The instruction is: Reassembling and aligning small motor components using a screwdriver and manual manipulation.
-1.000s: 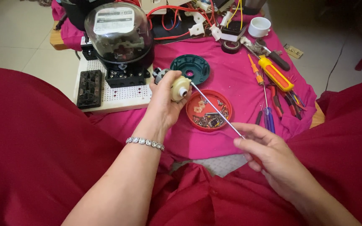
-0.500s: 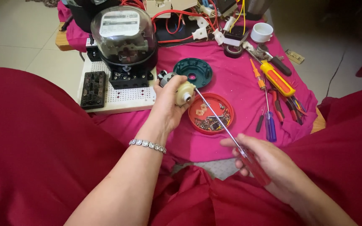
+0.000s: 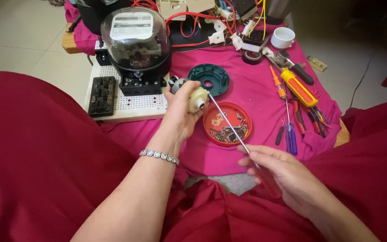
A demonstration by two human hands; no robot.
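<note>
Meanwhile left fingers point(image 3: 189, 92) clasp cream motor point(image 3: 196, 99); right fingers point(image 3: 256, 157) pinch screwdriver point(image 3: 234, 130).

One label on the meter, one small tag off the bench

A white rectangular label point(image 3: 132, 25) with dark print and a thin band along its top sat inside the clear glass dome of the black-based meter point(image 3: 136, 45) at the back left of the bench; a small tan rectangular tag point(image 3: 317, 63) lay on the floor just past the pink cloth point(image 3: 256, 89), far right
</note>
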